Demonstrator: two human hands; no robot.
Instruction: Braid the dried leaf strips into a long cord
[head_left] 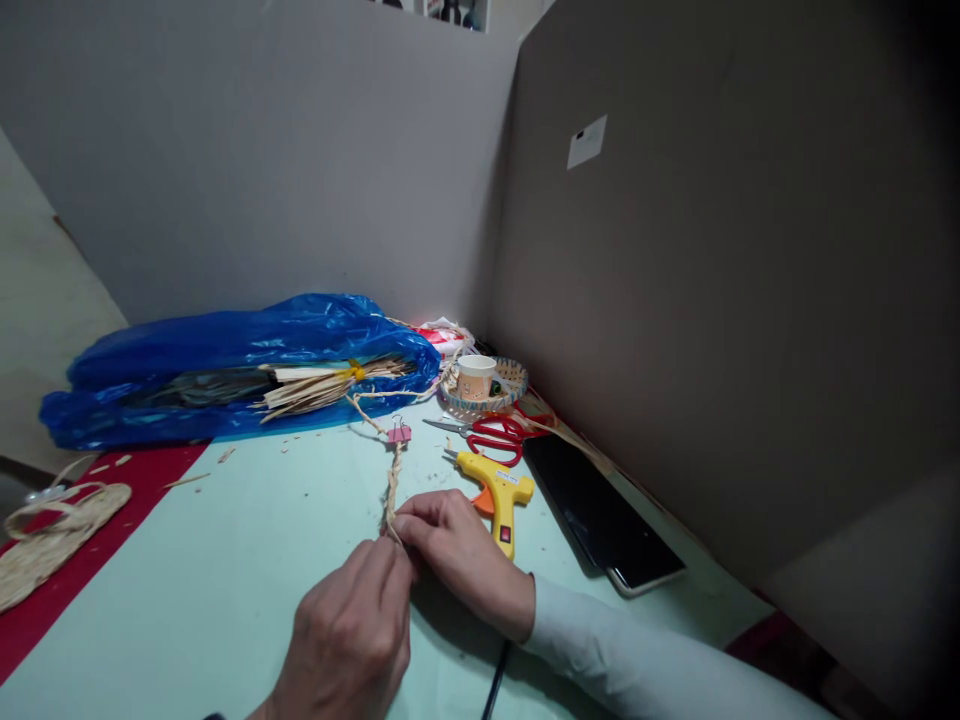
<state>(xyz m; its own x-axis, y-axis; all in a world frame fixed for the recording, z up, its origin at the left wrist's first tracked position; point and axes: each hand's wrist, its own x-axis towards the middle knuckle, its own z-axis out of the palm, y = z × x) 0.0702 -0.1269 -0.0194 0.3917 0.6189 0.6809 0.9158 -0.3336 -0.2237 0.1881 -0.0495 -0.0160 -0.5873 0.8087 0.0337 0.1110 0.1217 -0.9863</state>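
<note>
A braid of pale straw [393,480] runs toward me over the table, its far end clamped by a pink binder clip [399,435]. At its near end my right hand [457,550] pinches the strands between thumb and fingers. Close beside it, my left hand [349,625] is closed around the strand ends, its fingertips partly hidden. The two hands almost touch. Just right of my right hand lies a yellow glue gun [504,490] with an orange trigger, partly covered by that hand.
Red-handled scissors [499,438] and a dark tablet or phone [600,515] lie at right. Behind stand a paper cup [476,378] and a woven basket [517,380]. A blue plastic bag [225,335] with a straw bundle [322,388] lies at back left. A woven straw sandal [60,540] rests far left.
</note>
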